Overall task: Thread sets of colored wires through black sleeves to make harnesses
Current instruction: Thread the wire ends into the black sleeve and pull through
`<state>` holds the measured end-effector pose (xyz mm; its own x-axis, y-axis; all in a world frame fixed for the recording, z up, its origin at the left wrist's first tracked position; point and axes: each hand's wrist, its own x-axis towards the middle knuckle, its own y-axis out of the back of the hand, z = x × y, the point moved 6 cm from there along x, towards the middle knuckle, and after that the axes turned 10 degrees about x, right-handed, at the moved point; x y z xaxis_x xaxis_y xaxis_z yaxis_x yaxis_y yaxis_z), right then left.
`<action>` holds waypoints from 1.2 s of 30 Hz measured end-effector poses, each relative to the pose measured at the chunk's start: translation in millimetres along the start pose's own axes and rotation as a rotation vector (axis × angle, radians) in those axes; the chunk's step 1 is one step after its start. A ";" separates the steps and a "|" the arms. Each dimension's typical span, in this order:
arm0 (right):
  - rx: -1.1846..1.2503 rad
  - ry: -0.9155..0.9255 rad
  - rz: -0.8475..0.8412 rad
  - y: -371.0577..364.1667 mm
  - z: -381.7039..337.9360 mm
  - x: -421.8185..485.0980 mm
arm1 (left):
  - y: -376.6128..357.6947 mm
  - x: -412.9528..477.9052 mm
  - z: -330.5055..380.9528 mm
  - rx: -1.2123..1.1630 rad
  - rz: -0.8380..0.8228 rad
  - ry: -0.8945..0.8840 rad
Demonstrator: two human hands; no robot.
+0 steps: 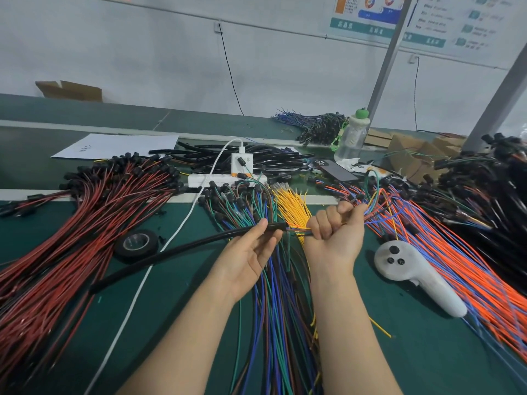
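Note:
My left hand [251, 252] pinches the open end of a long black sleeve [176, 252], which runs down and to the left across the green table. My right hand [336, 226] is closed in a fist round a set of colored wires [296, 230]. The wire tips reach from my fist into the mouth of the sleeve. Behind my fist the same set fans out to the right in orange, blue and yellow. My hands are a short gap apart, just above the table.
Red-and-black wires [85, 223] cover the left, mixed blue, green and brown wires [273, 309] lie under my arms, yellow wires [293, 203] sit behind, orange-and-blue wires [456, 266] on the right. Also here: tape roll [136, 243], white controller [413, 275], power strip [225, 179], spare sleeves [256, 158], bottle [352, 135], phone [336, 169].

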<state>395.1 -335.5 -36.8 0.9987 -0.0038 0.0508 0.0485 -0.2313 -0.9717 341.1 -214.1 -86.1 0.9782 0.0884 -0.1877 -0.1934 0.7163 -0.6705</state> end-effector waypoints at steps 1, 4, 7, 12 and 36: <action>0.002 -0.002 -0.002 -0.3 -0.2 0.1 | 0.1 -0.1 0.2 -0.002 0.003 -0.004; 0.000 -0.001 0.001 -0.5 -0.6 0.3 | 0.9 0.7 0.9 -0.018 0.017 -0.017; -0.001 -0.005 -0.002 -0.6 -0.2 -0.1 | 1.9 1.7 0.7 0.001 0.009 -0.029; -0.001 -0.013 -0.001 -0.5 -0.9 1.4 | 2.3 3.3 0.6 0.105 -0.028 -0.061; -0.052 0.012 0.042 4.3 -6.4 4.1 | -1.7 4.5 -4.9 0.271 -0.042 -0.051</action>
<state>399.3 -342.7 -39.3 0.9996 -0.0263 0.0132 0.0053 -0.2807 -0.9598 345.5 -218.3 -89.4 0.9889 0.0843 -0.1223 -0.1317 0.8785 -0.4593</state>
